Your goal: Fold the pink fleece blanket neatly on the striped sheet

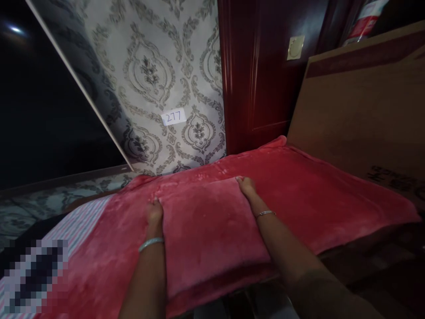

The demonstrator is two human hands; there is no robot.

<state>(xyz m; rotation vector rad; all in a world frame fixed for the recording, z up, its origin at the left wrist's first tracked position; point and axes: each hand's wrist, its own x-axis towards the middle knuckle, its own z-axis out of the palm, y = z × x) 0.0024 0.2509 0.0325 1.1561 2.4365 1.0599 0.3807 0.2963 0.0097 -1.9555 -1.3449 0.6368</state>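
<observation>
A square, folded pink plush cloth [210, 230] lies on a larger red plush blanket [299, 190] spread over a raised surface. At its far left corner is my left hand [155, 212], fingers closed on the edge. My right hand [246, 187] pinches the far right corner between thumb and fingers. Both forearms reach along the cloth's sides, with a bracelet on each wrist. The near edge of the cloth hangs close to my body, in shadow.
A striped sheet [83, 221] shows at the left, beside a pixelated patch. A large cardboard box [358, 110] stands at the right with a bottle [365, 20] behind it. Behind are patterned wallpaper [149, 66], a number label [174, 116], a dark red door [265, 88] and a black screen [49, 102].
</observation>
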